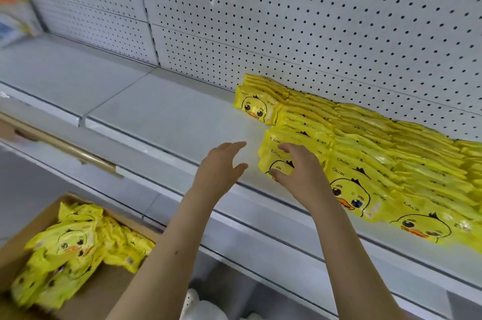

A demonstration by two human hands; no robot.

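right hand (pixel 294 168) is pinching a duck-print pack (pixel 271 160) on the shelf (pixel 169 111). left hand (pixel 221 163) is hovering spread. squaring it probably follows.

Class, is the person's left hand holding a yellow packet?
No, the left hand is open and holds nothing; only the right hand grips a packet.

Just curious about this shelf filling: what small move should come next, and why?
Probably the right hand lets go of the yellow packet it grips, since it already sits at a row's front on the shelf; the open left hand hovers beside it.
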